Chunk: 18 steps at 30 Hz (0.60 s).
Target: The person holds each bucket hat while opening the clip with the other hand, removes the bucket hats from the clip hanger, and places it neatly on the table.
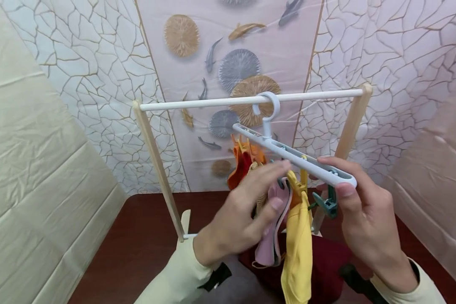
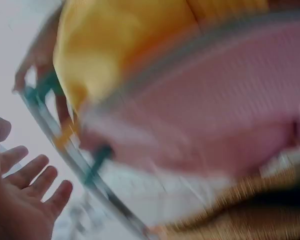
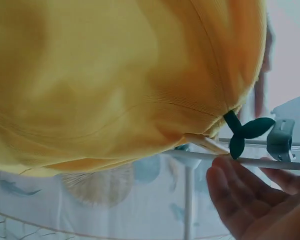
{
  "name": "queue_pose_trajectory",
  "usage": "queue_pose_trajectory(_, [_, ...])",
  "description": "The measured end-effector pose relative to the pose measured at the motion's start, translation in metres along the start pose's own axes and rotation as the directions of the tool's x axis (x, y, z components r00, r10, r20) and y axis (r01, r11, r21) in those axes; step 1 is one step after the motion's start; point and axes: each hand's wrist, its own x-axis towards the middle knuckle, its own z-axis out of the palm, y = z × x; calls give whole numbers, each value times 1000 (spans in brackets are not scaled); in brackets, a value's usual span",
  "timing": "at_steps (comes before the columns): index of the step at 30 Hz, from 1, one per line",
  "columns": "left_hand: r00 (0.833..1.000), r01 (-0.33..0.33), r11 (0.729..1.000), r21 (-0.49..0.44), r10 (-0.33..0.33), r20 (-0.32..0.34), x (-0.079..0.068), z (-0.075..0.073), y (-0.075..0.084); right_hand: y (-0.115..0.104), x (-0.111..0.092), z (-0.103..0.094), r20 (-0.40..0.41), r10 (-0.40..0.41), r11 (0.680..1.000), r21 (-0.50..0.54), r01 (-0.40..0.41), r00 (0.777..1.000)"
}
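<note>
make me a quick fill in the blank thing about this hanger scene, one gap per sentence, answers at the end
The person's ____ hand holds the end of the hanger.
The hanger's hook loops over a rod coloured ____.
The fabric hanging closest to the held end is coloured ____.
In the right wrist view, the leaf-shaped piece is coloured ____.

Missing words: right; white; yellow; green

The pale hanger (image 1: 289, 154) hooks over a white rail (image 1: 197, 102), its slotted bar slanting toward the viewer. A yellow cloth item (image 1: 298, 249) hangs from it (by a yellow clip (image 1: 297, 182)), beside a grey-edged pink one (image 1: 267, 240), also hanging.
</note>
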Motion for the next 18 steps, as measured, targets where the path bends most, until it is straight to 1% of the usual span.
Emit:
queue_pose_trajectory(2, [997,66,997,29,-65,-49,-4,0,-19,3,0,-4,13,19,1000,24,-19,1000])
queue_pose_trajectory(3, [992,110,993,43,-107,-68,-6,-2,-29,5,0,-6,22,25,998,63,-26,999])
queue_pose_trajectory(5, [974,215,974,77,-208,-85,-9,-6,-49,10,2,-10,45,38,987,156,-45,998])
queue_pose_trajectory(7, [949,311,944,108,-303,-84,-11,-13,-67,17,3,-13,68,52,959,274,-68,996])
queue_pose_trajectory(9, [924,383,909,164,-378,-63,-11,-22,-83,25,4,-15,87,79,911,399,-107,993])
queue_pose_trajectory(10, [914,405,893,199,-404,-45,-9,-26,-90,29,5,-15,95,93,891,437,-125,991])
queue_pose_trajectory(12, [899,421,864,276,-438,0,-5,-35,-104,37,6,-17,111,108,844,515,-150,988])
queue_pose_trajectory(14, [880,418,837,352,-469,70,-1,-43,-116,45,7,-19,130,127,803,568,-179,983])
queue_pose_trajectory(16, [866,394,823,408,-481,133,1,-48,-125,52,8,-21,150,151,772,600,-211,977])
queue_pose_trajectory(18, [856,371,814,448,-487,175,2,-53,-130,58,9,-24,164,199,750,609,-258,966])
